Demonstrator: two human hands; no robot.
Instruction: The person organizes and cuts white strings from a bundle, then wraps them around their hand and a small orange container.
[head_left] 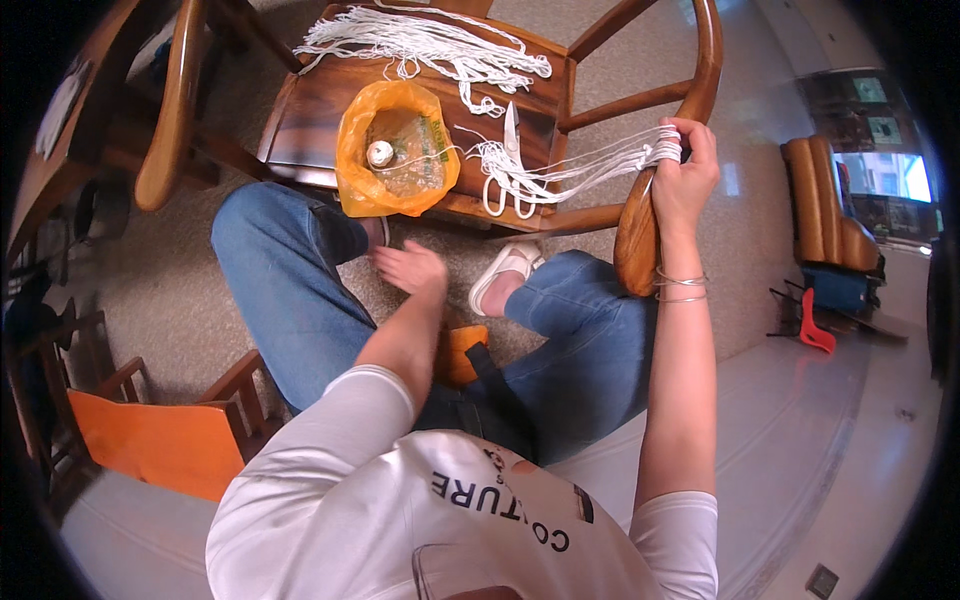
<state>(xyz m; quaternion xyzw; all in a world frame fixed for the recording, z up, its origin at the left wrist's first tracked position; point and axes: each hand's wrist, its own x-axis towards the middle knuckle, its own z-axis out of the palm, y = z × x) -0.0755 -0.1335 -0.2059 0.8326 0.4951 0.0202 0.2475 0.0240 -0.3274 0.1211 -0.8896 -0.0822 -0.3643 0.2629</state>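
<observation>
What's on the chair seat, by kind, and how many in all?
String bundles: 2, one at the back, one by the scissors
Scissors: 1
Orange bag: 1
String ball: 1, inside the bag
Total: 5

I cannot see my right hand's (683, 175) palm; white cord loops (662, 148) cover its fingers. The small round object (380, 153) in the orange plastic bag (352, 150) is too small to identify.
</observation>
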